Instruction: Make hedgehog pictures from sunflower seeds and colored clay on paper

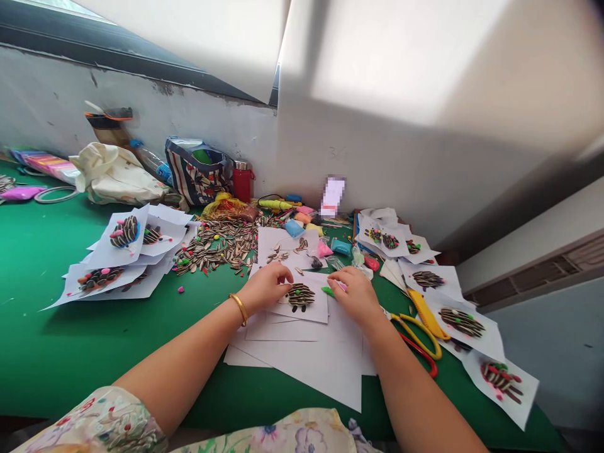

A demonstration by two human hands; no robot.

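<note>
In the middle lies a white card (321,309) with a hedgehog shape (301,294) of striped sunflower seeds in dark clay, with a green dot on top and dark feet. My left hand (268,288), wearing a gold bracelet, rests at the card's left edge, thumb and forefinger curved apart beside the hedgehog's head. On the right side, my right hand (353,294) is closed in a pinch on a piece of green clay (328,290); a pink bit shows near its fingers. Behind the card is another sheet (271,238) with loose seeds. Blank papers (325,371) lie underneath.
A seed pile (226,245) spreads behind my left hand. Finished cards lie in a left stack (155,251) and a right row (467,321). Scissors (419,340) and a yellow cutter (427,314) sit by my right forearm. Clay packets (342,246), a phone (333,196) and a red bottle (242,181) stand behind.
</note>
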